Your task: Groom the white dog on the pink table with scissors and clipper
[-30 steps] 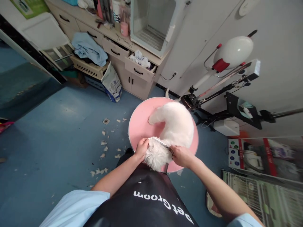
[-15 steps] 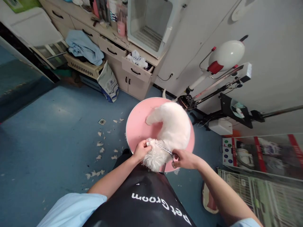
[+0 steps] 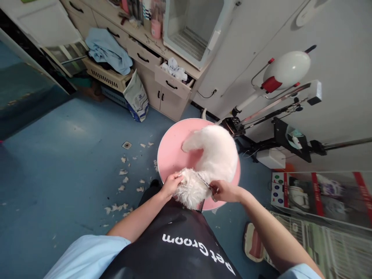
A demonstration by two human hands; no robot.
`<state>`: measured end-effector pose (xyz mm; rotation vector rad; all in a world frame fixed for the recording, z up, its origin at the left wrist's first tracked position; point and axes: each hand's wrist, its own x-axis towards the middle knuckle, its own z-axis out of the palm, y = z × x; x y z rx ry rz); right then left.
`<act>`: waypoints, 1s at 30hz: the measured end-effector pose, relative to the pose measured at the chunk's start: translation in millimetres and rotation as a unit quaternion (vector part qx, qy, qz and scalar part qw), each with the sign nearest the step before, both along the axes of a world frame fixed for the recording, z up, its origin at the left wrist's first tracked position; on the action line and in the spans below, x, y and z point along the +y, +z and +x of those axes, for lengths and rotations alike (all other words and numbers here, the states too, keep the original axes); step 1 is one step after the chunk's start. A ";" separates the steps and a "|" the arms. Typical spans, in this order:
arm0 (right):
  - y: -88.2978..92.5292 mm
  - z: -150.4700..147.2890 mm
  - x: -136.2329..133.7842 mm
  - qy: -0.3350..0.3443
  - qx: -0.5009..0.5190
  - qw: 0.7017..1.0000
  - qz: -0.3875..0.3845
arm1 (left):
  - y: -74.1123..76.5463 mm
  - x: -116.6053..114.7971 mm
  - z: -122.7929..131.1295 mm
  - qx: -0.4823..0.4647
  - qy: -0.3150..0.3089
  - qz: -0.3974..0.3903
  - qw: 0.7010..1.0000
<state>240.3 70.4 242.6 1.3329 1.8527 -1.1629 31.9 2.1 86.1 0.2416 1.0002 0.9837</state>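
A white dog (image 3: 217, 151) stands curved on the round pink table (image 3: 171, 145), its fluffy head near my black apron (image 3: 165, 252). My left hand (image 3: 172, 185) has its fingers closed on fur at the left side of the head. In my right hand (image 3: 222, 191) are metal scissors (image 3: 204, 181), their blades lying along the fur at the back of the head, by the neck. Whether the blades are apart is too small to tell.
Fur clumps (image 3: 116, 208) lie on the blue floor left of the table. Behind stand drawers (image 3: 171, 83), two pulled out, and a bag (image 3: 136, 97). A dryer (image 3: 287, 69) on an arm and a black stand (image 3: 290, 139) are at the right.
The view has shifted a little, moving the surroundings. The scissors have moved slightly right relative to the dog's head and point more steeply. My left hand still grips the fur.
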 end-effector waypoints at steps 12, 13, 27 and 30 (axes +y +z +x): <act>5.8 -23.8 -21.1 0.145 -0.121 0.967 0.174 | -6.8 -0.9 1.7 -0.053 0.075 -0.011 0.996; 5.1 -23.3 -21.0 0.147 -0.119 0.967 0.173 | -6.7 -1.3 1.9 -0.055 0.074 -0.010 0.996; -3.3 -18.4 -7.9 0.102 -0.038 0.981 0.162 | -0.9 -4.2 2.1 -0.020 0.058 0.016 0.998; -1.1 -5.8 -18.8 0.045 -0.029 0.984 0.171 | 0.2 3.6 -13.6 -0.002 0.033 0.039 0.999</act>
